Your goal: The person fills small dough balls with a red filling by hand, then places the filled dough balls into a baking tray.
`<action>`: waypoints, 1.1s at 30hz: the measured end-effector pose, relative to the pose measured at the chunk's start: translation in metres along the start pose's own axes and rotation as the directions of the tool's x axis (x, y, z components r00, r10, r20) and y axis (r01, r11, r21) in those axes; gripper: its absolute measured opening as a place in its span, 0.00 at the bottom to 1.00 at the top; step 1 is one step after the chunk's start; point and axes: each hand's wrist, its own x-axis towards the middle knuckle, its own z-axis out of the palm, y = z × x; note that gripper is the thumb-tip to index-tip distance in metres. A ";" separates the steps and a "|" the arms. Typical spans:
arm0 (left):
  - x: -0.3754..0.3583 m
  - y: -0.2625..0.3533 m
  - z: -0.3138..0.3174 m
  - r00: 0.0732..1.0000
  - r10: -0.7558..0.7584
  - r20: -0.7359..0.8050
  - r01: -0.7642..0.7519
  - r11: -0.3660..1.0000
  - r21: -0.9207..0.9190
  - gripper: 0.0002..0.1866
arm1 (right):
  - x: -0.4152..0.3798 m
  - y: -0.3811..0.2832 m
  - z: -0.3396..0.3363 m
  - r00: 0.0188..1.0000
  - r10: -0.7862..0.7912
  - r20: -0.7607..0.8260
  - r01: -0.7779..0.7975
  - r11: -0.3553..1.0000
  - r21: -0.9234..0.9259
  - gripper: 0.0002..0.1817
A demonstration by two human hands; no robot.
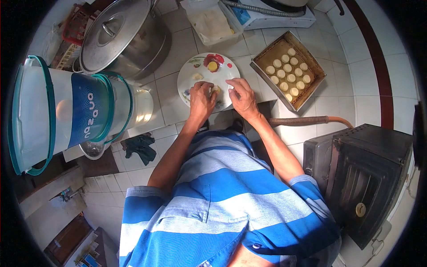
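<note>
White tiles all round: white-tiled wall (369, 73) on the right with a dark red vertical stripe (385, 75), white-tiled counter (177, 27) across in front of me.

Big to small:
- Boxy black metal oven (369, 178): low on my right, well apart from the counter work.
- Large stainless-steel lidded pot (149, 51): counter, left, toward the back.
- Translucent plastic bucket (63, 98) with teal rim and blue label: left, nearer me than the pot.
- Square metal tray (287, 41), brownish inside: right side of the counter. Holds rows of pale round dough-like discs (291, 78), lying flat.
- Clear plastic box (233, 20), pale sheet inside: behind the plate.
- Round white plate (222, 75) with red flower print: directly in front of me, between pot and tray.

Both hands at the plate, apart from each other. Left hand (203, 99): over the near part, fingers curled, tips right at a small pale lump (216, 89). Can't tell if it's pinched or just touched. Right hand (243, 97): at the right rim, fingers bent toward the thumb; can't tell whether the tips hold anything.

Also on the plate: small round yellow piece (212, 66) at the far side, over the flower; flattish off-white scrap (197, 76) toward the left rim.
</note>
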 end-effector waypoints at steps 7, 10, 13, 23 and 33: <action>-0.001 0.013 -0.005 0.992 0.023 0.125 -0.018 0.999 -0.035 0.16 | -0.005 0.002 -0.004 1.000 -0.003 -0.029 0.003 1.000 0.002 0.17; 0.001 0.010 -0.003 0.991 0.015 0.132 -0.005 0.997 -0.074 0.16 | -0.006 -0.002 -0.007 0.999 0.017 -0.036 -0.017 1.000 0.015 0.17; 0.009 0.007 -0.009 0.976 -0.060 0.211 0.114 0.961 -0.252 0.17 | -0.005 -0.007 -0.010 0.999 0.041 -0.032 -0.039 0.997 0.063 0.18; 0.053 0.000 -0.080 0.628 -0.095 0.772 0.775 0.166 -0.610 0.13 | 0.015 -0.051 -0.031 0.965 -0.245 0.088 0.251 0.966 -0.065 0.19; 0.042 -0.005 -0.102 0.548 0.042 0.835 0.828 0.115 -0.549 0.19 | 0.024 -0.057 -0.018 0.768 -0.622 0.148 0.640 0.751 -0.165 0.19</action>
